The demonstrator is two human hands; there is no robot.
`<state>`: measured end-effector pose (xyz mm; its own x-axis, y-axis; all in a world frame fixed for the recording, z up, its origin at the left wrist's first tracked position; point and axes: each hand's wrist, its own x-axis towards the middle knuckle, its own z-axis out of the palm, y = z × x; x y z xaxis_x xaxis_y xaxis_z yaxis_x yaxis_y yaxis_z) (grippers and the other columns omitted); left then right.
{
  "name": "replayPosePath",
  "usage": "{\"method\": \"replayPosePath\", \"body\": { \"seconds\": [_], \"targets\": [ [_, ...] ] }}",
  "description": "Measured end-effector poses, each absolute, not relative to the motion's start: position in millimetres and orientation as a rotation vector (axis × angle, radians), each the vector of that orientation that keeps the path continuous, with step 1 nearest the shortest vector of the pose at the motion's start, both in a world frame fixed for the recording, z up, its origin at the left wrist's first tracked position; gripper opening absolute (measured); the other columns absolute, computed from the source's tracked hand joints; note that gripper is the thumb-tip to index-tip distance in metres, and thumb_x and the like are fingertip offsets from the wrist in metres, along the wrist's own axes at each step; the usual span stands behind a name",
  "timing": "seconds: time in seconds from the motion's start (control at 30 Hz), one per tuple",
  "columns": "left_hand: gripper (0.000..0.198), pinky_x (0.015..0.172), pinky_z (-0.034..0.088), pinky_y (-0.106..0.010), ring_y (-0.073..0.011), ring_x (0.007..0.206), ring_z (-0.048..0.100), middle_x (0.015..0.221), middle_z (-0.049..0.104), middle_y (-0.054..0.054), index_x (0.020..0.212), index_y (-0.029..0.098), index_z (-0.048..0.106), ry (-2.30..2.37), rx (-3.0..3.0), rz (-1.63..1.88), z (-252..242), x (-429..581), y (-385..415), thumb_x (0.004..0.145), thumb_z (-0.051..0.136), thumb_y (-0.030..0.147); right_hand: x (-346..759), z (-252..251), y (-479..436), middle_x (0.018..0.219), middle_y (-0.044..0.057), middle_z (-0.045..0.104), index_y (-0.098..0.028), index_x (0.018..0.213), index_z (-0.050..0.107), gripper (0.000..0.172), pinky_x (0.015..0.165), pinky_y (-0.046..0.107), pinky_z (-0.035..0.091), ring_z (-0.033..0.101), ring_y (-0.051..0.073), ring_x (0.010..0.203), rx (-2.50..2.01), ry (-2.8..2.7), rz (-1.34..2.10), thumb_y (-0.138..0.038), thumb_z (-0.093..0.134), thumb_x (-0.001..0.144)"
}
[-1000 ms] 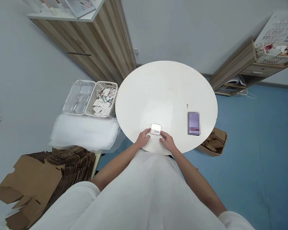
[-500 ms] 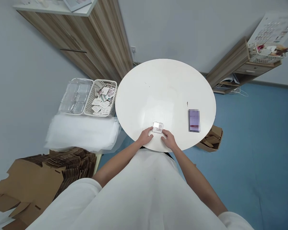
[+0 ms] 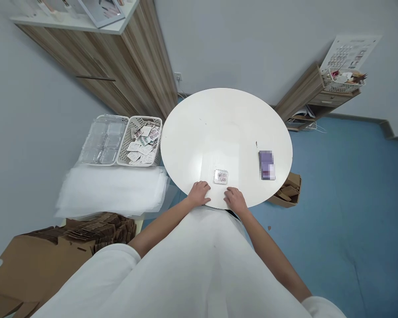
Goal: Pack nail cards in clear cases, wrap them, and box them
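A small clear plastic box point(image 3: 220, 176) with several tiny pinkish pieces inside lies flat near the front of the white oval table point(image 3: 225, 115). My left hand point(image 3: 199, 193) rests on the tabletop to the lower left of the box, its fingers apart and holding nothing. On the other side, my right hand point(image 3: 235, 199) lies on the table below and right of the box, also with loose, empty fingers. Neither hand touches the box.
Right on the table lies a purple item point(image 3: 267, 165), partly blurred. Left stand a basket of cards point(image 3: 121, 154), a bin of clear plastic boxes point(image 3: 102, 139), white translucent sheets point(image 3: 112, 187) and folded cardboard point(image 3: 43, 260). A carton point(image 3: 287, 192) sits on the floor at right.
Both hands have let go of the clear box and drawn back toward the table's front edge. The box stays on the table. The camera view has shifted slightly.
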<state>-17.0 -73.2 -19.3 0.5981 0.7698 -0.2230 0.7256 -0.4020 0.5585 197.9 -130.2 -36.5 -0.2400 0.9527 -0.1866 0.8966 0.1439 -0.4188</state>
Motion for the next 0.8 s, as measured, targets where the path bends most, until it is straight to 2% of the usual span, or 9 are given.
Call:
{"method": "replayPosePath", "body": {
  "seconds": [0.17, 0.33, 0.43, 0.57, 0.67, 0.8],
  "targets": [
    [0.029, 0.089, 0.028, -0.041, -0.0276, 0.098, 0.045, 0.100, 0.052, -0.009, 0.090, 0.020, 0.056, 1.175, 2.274, 0.060, -18.1, -14.3, -72.5, 0.063, 0.064, 0.029, 193.7, -34.5, -117.4, 0.101, 0.010, 0.057, -0.021, 0.084, 0.059, 0.022, 0.077, 0.037, 0.040, 0.048, 0.024, 0.094, -1.884, -2.336, 0.601, -0.016, 0.038, 0.084],
    [0.014, 0.086, 0.030, -0.039, -0.0247, 0.095, 0.048, 0.096, 0.056, -0.009, 0.087, 0.020, 0.057, 1.206, 2.268, 0.086, -17.5, -16.6, -71.2, 0.077, 0.048, 0.023, 199.3, -20.2, -108.0, 0.090, 0.007, 0.057, -0.021, 0.085, 0.056, 0.022, 0.069, 0.033, 0.042, 0.050, 0.021, 0.082, -1.907, -2.199, 0.794, -0.021, 0.033, 0.087],
    [0.020, 0.083, 0.034, -0.037, -0.0221, 0.090, 0.052, 0.092, 0.059, -0.007, 0.087, 0.020, 0.058, 1.257, 2.199, 0.114, -17.7, -17.0, -66.5, 0.082, 0.038, 0.020, 206.5, -13.9, -107.3, 0.094, 0.006, 0.057, -0.020, 0.093, 0.054, 0.020, 0.073, 0.032, 0.042, 0.051, 0.020, 0.086, -1.837, -2.156, 0.869, -0.032, 0.039, 0.085],
    [0.024, 0.076, 0.039, -0.033, -0.0203, 0.084, 0.056, 0.089, 0.063, -0.005, 0.088, 0.022, 0.059, 1.292, 2.059, 0.150, -18.6, -17.3, -56.5, 0.084, 0.035, 0.024, 218.1, -15.8, -108.2, 0.107, 0.008, 0.055, -0.020, 0.106, 0.050, 0.041, 0.082, 0.036, 0.040, 0.050, 0.023, 0.099, -1.775, -2.142, 0.889, -0.044, 0.055, 0.074],
    [0.024, 0.072, 0.042, -0.030, -0.0187, 0.082, 0.058, 0.090, 0.064, -0.002, 0.092, 0.023, 0.057, 1.332, 1.939, 0.186, -20.6, -19.2, -48.4, 0.085, 0.035, 0.029, 224.7, -19.8, -104.2, 0.101, 0.006, 0.059, -0.020, 0.098, 0.053, 0.027, 0.080, 0.033, 0.041, 0.053, 0.020, 0.094, -1.858, -1.957, 0.965, -0.039, 0.043, 0.081],
    [0.022, 0.067, 0.044, -0.028, -0.0172, 0.076, 0.058, 0.089, 0.064, -0.001, 0.092, 0.022, 0.055, 1.432, 1.794, 0.229, -23.3, -19.6, -37.5, 0.083, 0.038, 0.033, 227.3, -20.2, -90.1, 0.090, 0.003, 0.062, -0.022, 0.087, 0.055, 0.026, 0.072, 0.029, 0.042, 0.056, 0.017, 0.084, -1.994, -1.691, 1.036, -0.036, 0.034, 0.085]
  ]
}}
